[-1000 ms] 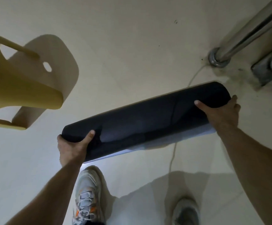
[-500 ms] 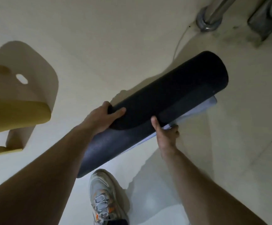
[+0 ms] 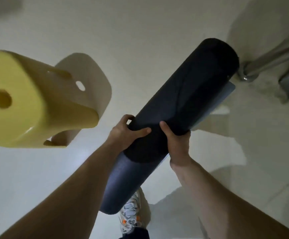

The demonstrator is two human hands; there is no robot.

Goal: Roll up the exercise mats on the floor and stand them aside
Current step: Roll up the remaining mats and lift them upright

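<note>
Mat (image 3: pixel 178 107) rolled, dark, held off floor (image 3: pixel 140 31) mid-length, tilted, far end up toward metal post (image 3: pixel 247 75), near end over shoe (image 3: pixel 131 216).
Left grip (image 3: pixel 124 133) closed around roll from left side; right grip (image 3: pixel 176 144) closed around it from right, just beside left.
Loose outer edge shows pale along right side of roll.
Step, by judgement: rolling done, carry and upend in hand.
Next calls for lowering one end to floor, standing roll upright, flap tucked so roll stays tight.
Yellow stool (image 3: pixel 28 100) left, apart.
No brand, label or writing readable.
</note>
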